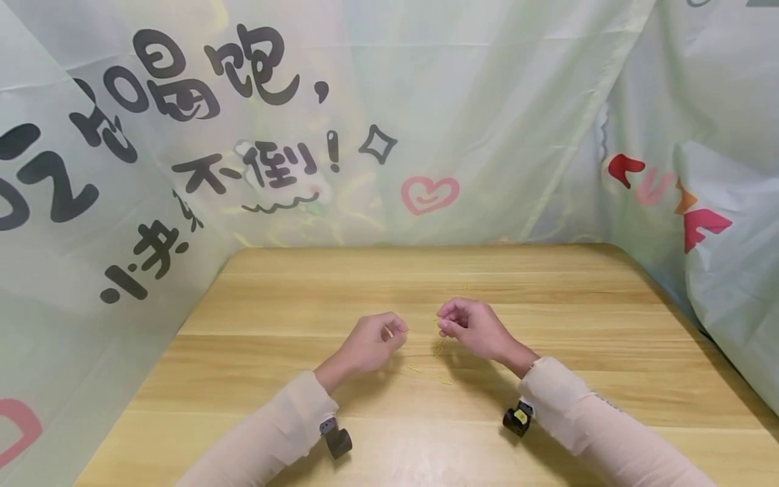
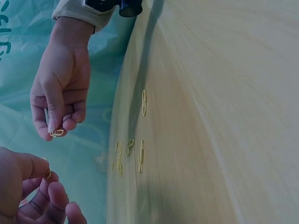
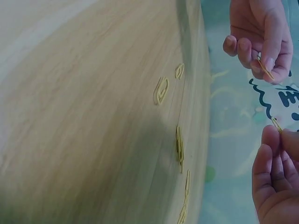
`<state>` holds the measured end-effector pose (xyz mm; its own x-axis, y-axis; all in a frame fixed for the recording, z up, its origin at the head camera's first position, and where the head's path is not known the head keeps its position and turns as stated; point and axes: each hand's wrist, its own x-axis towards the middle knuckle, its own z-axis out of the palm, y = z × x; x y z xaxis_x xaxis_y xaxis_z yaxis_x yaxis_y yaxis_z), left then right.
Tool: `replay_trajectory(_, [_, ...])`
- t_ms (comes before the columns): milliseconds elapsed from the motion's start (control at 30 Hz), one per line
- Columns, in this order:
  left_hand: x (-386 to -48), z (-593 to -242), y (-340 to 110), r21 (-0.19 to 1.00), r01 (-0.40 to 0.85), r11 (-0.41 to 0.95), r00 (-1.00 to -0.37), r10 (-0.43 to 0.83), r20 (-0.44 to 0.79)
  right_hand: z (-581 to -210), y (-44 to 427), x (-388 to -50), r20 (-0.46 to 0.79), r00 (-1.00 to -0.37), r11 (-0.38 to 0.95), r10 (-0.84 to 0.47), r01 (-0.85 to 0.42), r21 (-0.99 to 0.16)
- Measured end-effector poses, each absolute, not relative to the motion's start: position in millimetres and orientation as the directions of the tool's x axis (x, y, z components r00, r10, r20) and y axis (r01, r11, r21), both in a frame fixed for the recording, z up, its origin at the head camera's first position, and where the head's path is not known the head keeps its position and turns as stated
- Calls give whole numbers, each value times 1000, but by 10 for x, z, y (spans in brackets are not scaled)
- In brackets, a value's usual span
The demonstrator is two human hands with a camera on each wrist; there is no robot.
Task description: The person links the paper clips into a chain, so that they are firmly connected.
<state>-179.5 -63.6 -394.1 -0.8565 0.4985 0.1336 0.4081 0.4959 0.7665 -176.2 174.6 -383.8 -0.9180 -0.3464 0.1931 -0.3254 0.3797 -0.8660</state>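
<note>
Over the wooden table, my left hand pinches a yellow paper clip between thumb and forefinger. Facing it across a small gap, my right hand pinches another yellow clip at its fingertips. The two held clips are apart in the right wrist view, where the right hand's clip points up. Below the hands, several loose yellow clips lie on the tabletop, among them one at the left, one nearer the front and a small group close under my right hand.
A tiny yellow piece lies farther back on the table. Pale printed curtains hang behind and at both sides. Black wrist cameras sit below the left sleeve and right sleeve.
</note>
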Motion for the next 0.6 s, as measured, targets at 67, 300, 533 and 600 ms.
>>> replay_trajectory(67, [-1794, -3931, -627, 762, 413, 499, -856, 499, 137, -3829, 1734, -1761, 184, -921, 373, -343, -314, -873])
replay_trajectory(300, [-1821, -3922, -586, 735, 474, 484, -829, 527, 188, -3808, 1688, -1758, 164, -927, 349, -337, -285, -893])
replay_trajectory(533, [-1811, -3930, -561, 673, 569, 473, -792, 537, 292, -3826, 1643, -1765, 153, -925, 331, -348, -274, -903])
replay_trajectory(600, [-1813, -3933, -554, 660, 590, 466, -780, 539, 317, -3814, 1631, -1758, 151, -925, 327, -348, -271, -905])
